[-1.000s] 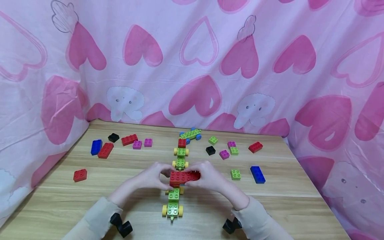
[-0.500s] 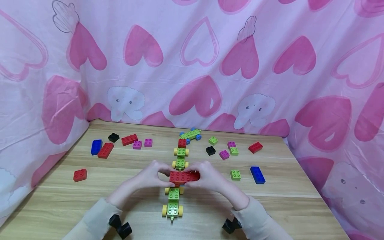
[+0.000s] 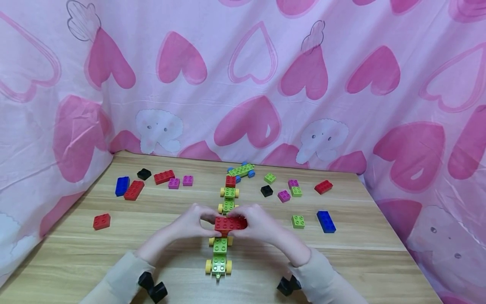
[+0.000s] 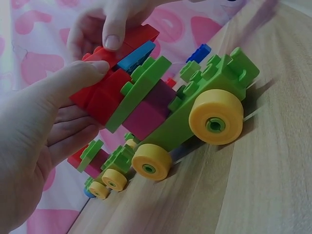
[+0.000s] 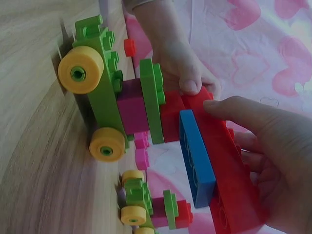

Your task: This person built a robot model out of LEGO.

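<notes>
Both hands hold a red brick (image 3: 227, 224) over a green wheeled car (image 3: 219, 256). My left hand (image 3: 191, 222) pinches the red bricks at the left end, thumb on the near side. My right hand (image 3: 260, 224) grips the long red brick (image 5: 229, 178) on the right, partly covering it. Beneath that brick sits a blue plate (image 5: 196, 161), jutting out to the right. Under the red stack come a green plate (image 4: 141, 90) and a purple brick (image 4: 148, 111) on the car, which has yellow wheels (image 4: 215, 117).
Behind the hands stands another yellow-wheeled car (image 3: 229, 193), and a blue-wheeled car (image 3: 241, 170) farther back. Loose bricks lie both sides: a red brick (image 3: 101, 221) at left, a green brick (image 3: 298, 221) and a blue brick (image 3: 326, 221) at right. A heart-patterned curtain (image 3: 243, 84) borders the table.
My right hand has shifted slightly left along the red brick, covering more of its right end. My left hand stays nearly still, and the car has not visibly moved.
</notes>
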Available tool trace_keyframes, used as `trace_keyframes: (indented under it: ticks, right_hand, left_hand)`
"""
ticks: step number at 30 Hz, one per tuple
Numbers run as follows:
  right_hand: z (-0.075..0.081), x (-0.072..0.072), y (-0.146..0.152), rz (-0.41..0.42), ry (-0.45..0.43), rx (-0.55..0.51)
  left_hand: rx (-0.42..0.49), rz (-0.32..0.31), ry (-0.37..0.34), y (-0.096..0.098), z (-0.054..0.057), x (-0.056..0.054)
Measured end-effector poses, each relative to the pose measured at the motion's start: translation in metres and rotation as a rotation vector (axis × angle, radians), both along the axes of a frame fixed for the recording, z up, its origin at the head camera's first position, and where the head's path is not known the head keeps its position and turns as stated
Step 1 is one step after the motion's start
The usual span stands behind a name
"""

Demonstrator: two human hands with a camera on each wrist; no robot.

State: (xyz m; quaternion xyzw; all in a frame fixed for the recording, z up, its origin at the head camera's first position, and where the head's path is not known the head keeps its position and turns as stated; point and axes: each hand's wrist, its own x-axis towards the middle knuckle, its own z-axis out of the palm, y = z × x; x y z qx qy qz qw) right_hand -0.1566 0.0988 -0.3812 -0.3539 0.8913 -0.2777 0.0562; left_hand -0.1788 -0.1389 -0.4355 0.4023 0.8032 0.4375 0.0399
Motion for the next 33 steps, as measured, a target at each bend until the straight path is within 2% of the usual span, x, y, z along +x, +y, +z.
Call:
trace_keyframes:
  ticks: [4,9,14,19,25,29,33]
  right_hand:
    - [0.0011,0.0020,-0.0051,0.004,0.022,-0.005]
    - [0.0005,0.0018,-0.0073,-0.003,0.024,0.011]
    - [-0.0010,0.0013,-0.0073,0.005,0.035,0.015]
    - [-0.0022,0.0010,-0.0068,0.007,0.021,0.005]
    - [-0.0024,0.0001,-0.0077,0.000,-0.012,0.004]
    - [-0.0009,-0.0003,-0.0096,-0.004,-0.029,0.016]
    - [0.0006,-0.0009,-0.0108,-0.006,-0.039,0.025]
  left_hand:
    - [0.007,-0.011,-0.008,0.0006,-0.0001,-0.0010]
    - [-0.001,0.003,-0.029,0.0007,0.0018,-0.0002]
    - [-0.023,0.006,-0.018,-0.0006,0.0021,0.0008]
    - [-0.070,-0.001,-0.023,-0.0024,0.0017,0.0003]
    - [-0.137,-0.034,-0.078,-0.0017,-0.0004,-0.0028]
    - [-0.115,-0.051,-0.100,-0.0012,-0.0012,-0.0031]
    - [-0.096,-0.040,-0.115,-0.0004,-0.0028,-0.0025]
